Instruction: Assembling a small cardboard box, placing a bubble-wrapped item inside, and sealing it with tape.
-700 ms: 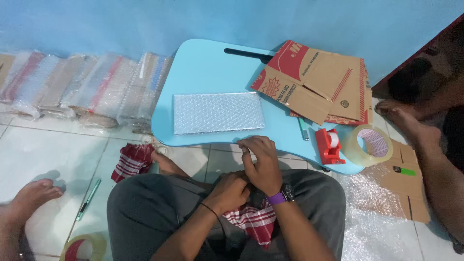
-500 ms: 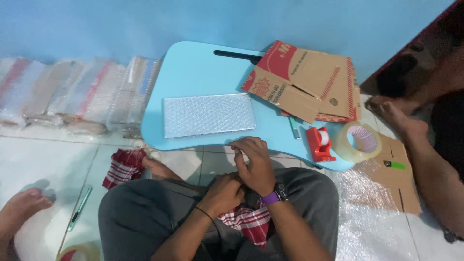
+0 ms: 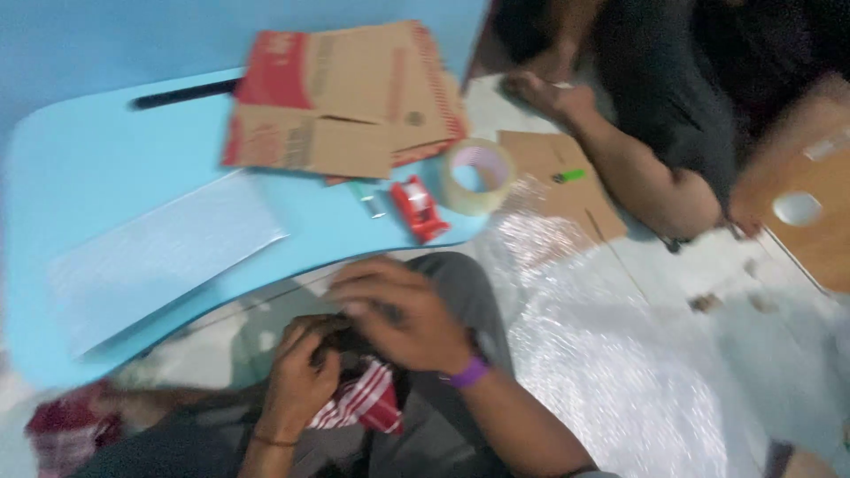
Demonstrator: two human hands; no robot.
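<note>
My left hand [image 3: 301,376] and my right hand [image 3: 398,319], which wears a purple wristband, are pressed together over my lap. Between them is a small dark object [image 3: 347,338], too blurred to identify. Below the hands a red-and-white checked cloth [image 3: 363,403] lies on my grey trousers. Just beyond them is a light blue lap table [image 3: 88,168] with a sheet of bubble wrap [image 3: 164,252] on it.
Also on the table are flattened cardboard boxes [image 3: 345,97], a black pen [image 3: 181,93], a red tape cutter [image 3: 418,208] and a roll of clear tape [image 3: 478,177]. Bubble wrap [image 3: 602,354] covers the floor at right. Another person [image 3: 655,133] sits there beside brown cardboard [image 3: 797,212].
The view has swung right and closer, now blurred, bringing the seated person and floor bubble wrap into view. My hands stay together over my lap.
</note>
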